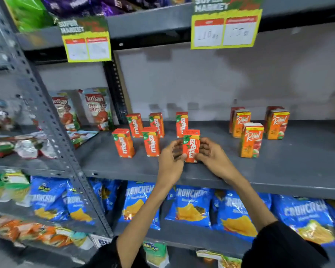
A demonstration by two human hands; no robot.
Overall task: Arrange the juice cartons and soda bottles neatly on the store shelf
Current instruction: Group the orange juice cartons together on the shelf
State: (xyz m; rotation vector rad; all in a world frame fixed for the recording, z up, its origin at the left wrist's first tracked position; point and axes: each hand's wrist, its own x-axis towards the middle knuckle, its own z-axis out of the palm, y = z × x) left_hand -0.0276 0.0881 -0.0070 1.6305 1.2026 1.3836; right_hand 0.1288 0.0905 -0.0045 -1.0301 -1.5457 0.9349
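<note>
An orange Maaza juice carton [191,146] stands upright near the front edge of the grey shelf [278,171]. My left hand [171,161] grips its left side and my right hand [211,153] grips its right side. Several more Maaza cartons stand behind and to the left, such as the front-left one [123,143], a middle one [151,141] and a back one [181,124]. Three Real juice cartons stand to the right, the nearest one [251,140] in front of two others [240,123] [277,124]. No soda bottles are in view.
Tomato sauce pouches [98,109] lean on the shelf section to the left, beyond a perforated grey upright [52,120]. Blue Crunchem chip bags [191,206] fill the shelf below. Price tags [225,29] hang from the shelf above.
</note>
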